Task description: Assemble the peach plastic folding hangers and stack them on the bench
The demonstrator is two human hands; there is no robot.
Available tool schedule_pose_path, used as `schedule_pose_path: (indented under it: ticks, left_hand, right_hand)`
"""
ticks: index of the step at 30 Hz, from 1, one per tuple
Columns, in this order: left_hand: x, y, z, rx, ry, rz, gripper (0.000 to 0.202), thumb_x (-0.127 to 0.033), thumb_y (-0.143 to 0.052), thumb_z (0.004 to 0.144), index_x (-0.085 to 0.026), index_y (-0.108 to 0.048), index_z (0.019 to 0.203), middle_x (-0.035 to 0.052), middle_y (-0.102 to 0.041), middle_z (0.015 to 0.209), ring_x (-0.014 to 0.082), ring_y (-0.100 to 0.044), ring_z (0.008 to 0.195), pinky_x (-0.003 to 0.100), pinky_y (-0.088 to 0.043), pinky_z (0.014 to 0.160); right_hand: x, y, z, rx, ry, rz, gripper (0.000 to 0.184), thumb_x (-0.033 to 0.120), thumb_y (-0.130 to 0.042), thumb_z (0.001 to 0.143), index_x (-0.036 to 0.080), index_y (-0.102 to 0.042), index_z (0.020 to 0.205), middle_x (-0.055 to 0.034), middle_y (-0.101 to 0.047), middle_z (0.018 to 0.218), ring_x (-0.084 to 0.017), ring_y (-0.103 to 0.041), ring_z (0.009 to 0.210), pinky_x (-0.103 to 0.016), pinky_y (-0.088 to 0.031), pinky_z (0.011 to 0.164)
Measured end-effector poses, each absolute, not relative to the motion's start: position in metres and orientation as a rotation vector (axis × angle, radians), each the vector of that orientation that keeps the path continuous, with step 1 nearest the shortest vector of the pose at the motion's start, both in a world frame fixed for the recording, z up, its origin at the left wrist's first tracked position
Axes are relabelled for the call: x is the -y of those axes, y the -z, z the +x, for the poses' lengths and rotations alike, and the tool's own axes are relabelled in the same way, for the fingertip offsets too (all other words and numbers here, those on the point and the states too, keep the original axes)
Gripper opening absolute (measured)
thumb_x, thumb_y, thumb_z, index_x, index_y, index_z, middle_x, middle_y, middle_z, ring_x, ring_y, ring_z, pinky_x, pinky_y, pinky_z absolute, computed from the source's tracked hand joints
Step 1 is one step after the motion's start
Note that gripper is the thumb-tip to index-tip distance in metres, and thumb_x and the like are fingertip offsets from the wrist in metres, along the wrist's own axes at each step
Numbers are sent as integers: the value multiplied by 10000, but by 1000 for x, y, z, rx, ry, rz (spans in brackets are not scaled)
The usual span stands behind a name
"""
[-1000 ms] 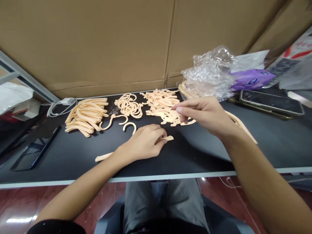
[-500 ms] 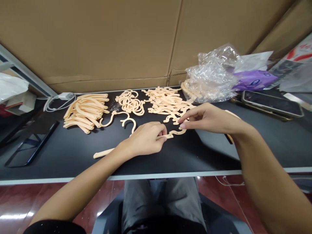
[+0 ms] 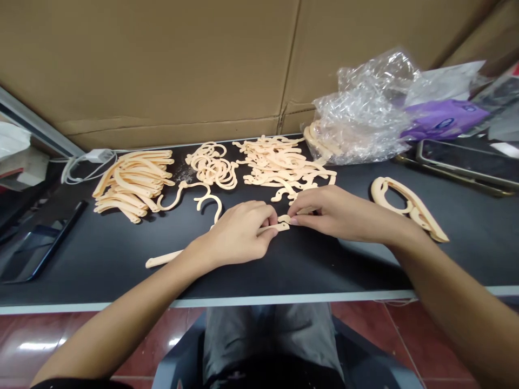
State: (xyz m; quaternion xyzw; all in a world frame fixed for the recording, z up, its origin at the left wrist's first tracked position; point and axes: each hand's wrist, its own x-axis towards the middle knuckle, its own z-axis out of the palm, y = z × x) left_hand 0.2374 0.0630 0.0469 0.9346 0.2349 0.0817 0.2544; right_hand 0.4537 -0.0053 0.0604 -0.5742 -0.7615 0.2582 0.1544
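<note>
Seen from the head camera, the left hand [image 3: 239, 233] curls its fingers closed around a long peach plastic strip [image 3: 164, 259] that lies on the black table [image 3: 101, 281] near its front edge. The right hand [image 3: 340, 217] pinches a small curved piece [image 3: 284, 219] between thumb and forefinger, touching the strip's end. Behind them lie piles of curved arms [image 3: 130, 186], hooks [image 3: 213, 168] and small parts [image 3: 279, 162], and a looped hanger piece [image 3: 409, 208] lies to the right.
</note>
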Motion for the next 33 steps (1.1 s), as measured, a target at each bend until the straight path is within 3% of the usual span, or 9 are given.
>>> schedule_pose_path:
  ticks: [4, 8, 17, 33]
  left_hand:
    - [-62, -45, 237, -625, -220, 2601, 41, -208, -557, 928, -184, -580, 904, 7, -615, 875, 170, -584, 814, 315, -442, 723]
    - [-58, -45, 236, -628, -224, 2651, 26, -189, -530, 943, -190, -555, 941, 13, -618, 928, 184, -588, 860, 336, -450, 756]
    - [-44, -51, 237, -725, -161, 2765, 61, -164, -487, 944, -187, -544, 943, 28, -612, 933, 206, -583, 808, 361, -441, 691]
    - [-42, -46, 239, -665, -172, 2842, 108, -134, -444, 928, -162, -542, 891, 52, -604, 889, 193, -546, 768, 338, -441, 659]
  right_hand:
    - [9, -61, 458, 2080, -812, -1666, 267, 392, -509, 947, 205, -614, 789, 29, -600, 663, -124, -495, 611, -279, -340, 602]
    - [12, -64, 458, 2049, -966, -1638, 243, 386, -511, 943, 212, -604, 800, 45, -562, 651, -117, -468, 600, -270, -333, 572]
    - [10, -58, 452, 2154, -877, -1546, 288, 317, -465, 967, 184, -652, 793, 9, -641, 728, -126, -549, 667, -279, -369, 639]
    - [12, -58, 457, 2139, -895, -1598, 311, 362, -494, 956, 183, -686, 790, 0, -664, 718, -130, -557, 642, -279, -379, 610]
